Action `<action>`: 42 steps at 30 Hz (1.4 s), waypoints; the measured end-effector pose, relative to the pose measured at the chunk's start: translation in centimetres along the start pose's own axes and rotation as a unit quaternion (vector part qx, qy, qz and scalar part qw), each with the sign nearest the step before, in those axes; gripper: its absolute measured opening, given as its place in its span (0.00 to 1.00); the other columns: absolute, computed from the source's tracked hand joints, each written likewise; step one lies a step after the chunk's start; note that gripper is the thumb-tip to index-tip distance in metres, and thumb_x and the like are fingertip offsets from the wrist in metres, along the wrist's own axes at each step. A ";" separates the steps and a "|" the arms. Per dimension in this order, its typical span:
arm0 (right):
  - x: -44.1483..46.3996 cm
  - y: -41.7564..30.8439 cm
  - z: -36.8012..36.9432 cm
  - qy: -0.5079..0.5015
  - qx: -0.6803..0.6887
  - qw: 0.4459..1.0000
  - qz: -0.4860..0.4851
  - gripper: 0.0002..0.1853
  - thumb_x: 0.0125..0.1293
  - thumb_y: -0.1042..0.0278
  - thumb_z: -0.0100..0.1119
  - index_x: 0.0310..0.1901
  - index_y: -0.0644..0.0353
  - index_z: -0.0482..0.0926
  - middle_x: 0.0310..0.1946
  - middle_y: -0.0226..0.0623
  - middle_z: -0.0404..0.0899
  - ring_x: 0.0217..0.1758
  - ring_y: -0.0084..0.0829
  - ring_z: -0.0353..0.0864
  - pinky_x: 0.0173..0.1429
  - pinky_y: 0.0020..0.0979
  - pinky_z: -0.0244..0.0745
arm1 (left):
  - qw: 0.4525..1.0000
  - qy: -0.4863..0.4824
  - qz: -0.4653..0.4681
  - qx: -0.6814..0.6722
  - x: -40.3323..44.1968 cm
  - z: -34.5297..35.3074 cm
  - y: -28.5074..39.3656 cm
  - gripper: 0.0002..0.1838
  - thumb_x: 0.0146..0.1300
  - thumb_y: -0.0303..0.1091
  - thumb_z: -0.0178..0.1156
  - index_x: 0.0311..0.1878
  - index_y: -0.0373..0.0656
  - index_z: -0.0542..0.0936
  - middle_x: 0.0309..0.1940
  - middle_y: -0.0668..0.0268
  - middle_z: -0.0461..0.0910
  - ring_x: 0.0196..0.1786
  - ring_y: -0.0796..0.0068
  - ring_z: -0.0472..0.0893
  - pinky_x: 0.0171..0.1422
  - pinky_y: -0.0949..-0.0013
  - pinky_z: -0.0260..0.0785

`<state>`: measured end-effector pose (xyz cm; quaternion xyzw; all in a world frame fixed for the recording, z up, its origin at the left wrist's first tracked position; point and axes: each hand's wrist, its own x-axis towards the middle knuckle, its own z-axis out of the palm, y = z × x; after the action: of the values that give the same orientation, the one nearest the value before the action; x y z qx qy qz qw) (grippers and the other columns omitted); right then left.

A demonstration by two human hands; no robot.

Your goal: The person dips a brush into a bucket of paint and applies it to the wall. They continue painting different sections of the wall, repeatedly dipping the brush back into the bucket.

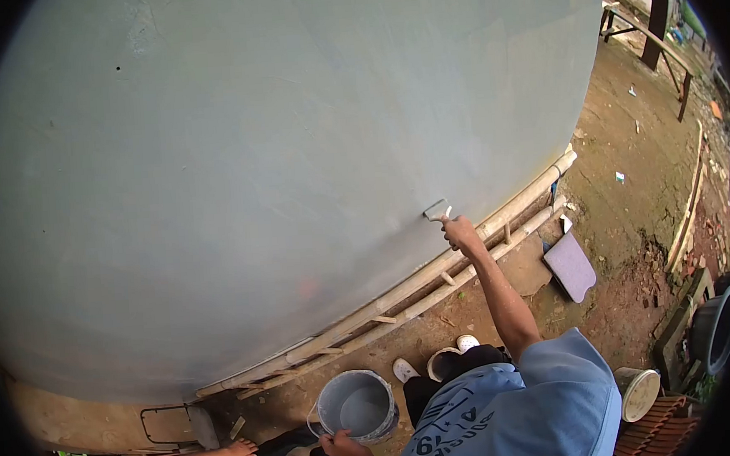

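My right hand (461,235) is closed round the pale handle of a paintbrush (437,211). Its bristles touch the lower part of a large grey wall (236,169), just above a bamboo ladder. Down by my body, my left hand (339,446) is closed on the wire handle of a bucket (322,399). Grey paint (364,411) lies inside that bucket, which hangs or stands close to the ground; I cannot tell which.
The bamboo ladder (420,301) lies along the wall's base. At lower left is another person's hand (244,448), with a striped sleeve. A purple board (570,267), a paint-stained pail (639,395) and a dark basin (716,332) are on the right. A bench (650,39) stands farther off.
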<state>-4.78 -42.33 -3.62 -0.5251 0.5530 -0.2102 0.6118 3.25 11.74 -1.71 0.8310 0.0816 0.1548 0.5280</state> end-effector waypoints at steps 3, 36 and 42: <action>-5.0 -7.1 -2.4 -0.059 0.089 0.994 -0.035 0.21 0.75 0.53 0.49 0.32 0.63 0.75 0.16 0.25 0.67 0.14 0.19 0.59 0.18 0.27 0.54 | 0.998 -0.052 -0.037 -0.020 -0.5 1.9 2.5 0.18 0.30 0.19 0.53 0.22 0.42 0.54 0.24 0.71 0.50 0.29 0.72 0.53 0.32 0.65 0.52; 4.1 6.4 2.7 -0.007 -0.043 0.999 0.031 0.22 0.74 0.51 0.49 0.31 0.65 0.75 0.18 0.32 0.72 0.17 0.25 0.69 0.20 0.31 0.62 | 0.996 -0.013 -0.037 -0.080 -1.0 2.1 2.2 0.18 0.31 0.18 0.53 0.21 0.44 0.54 0.24 0.73 0.51 0.27 0.74 0.55 0.30 0.68 0.56; -6.8 -8.2 -0.7 -0.065 0.074 0.994 -0.039 0.21 0.75 0.50 0.49 0.31 0.59 0.73 0.16 0.22 0.63 0.15 0.18 0.57 0.18 0.26 0.51 | 0.992 -0.036 -0.056 -0.104 -1.0 3.4 2.4 0.18 0.33 0.18 0.53 0.22 0.43 0.54 0.24 0.72 0.51 0.27 0.75 0.55 0.30 0.69 0.55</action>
<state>-4.79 -39.91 6.74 -0.5126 0.4737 -0.2394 0.6749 3.39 7.49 -1.09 0.7705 0.0922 0.1033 0.6223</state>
